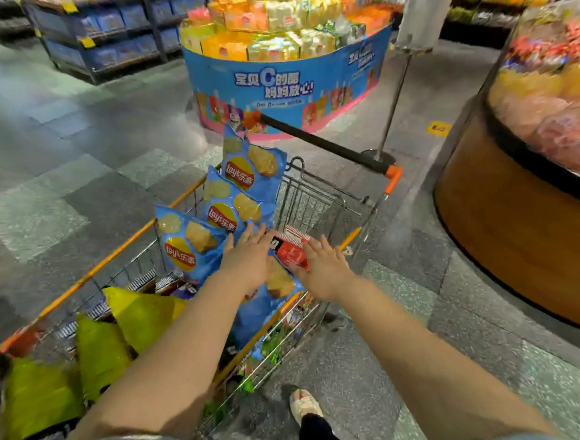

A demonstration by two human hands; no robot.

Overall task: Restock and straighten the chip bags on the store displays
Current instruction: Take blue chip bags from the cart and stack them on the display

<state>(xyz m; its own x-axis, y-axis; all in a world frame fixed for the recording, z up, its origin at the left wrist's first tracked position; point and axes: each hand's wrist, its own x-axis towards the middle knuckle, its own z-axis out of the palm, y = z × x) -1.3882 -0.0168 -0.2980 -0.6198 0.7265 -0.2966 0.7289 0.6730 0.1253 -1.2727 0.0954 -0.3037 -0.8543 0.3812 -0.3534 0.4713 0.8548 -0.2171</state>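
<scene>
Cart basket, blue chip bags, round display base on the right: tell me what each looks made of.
Cart basket: thin metal wire, bare silvery finish, seen in its open grid; the top rail looks orange-coated.
Blue chip bags: glossy printed plastic film, probably; creased, puffy, catching highlights.
Round display base: brown wood-look panel, smooth and slightly shiny; whether real wood or laminate cannot be told.

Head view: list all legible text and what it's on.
"Lay's 乐事": logo on the blue chip bags in the cart.
"宝贝C的酷 妈妈放心!": blue round display.
Red pack between left hand and right hand: blurred.
Shelf tags, yellow floor sticker: unreadable.
</scene>
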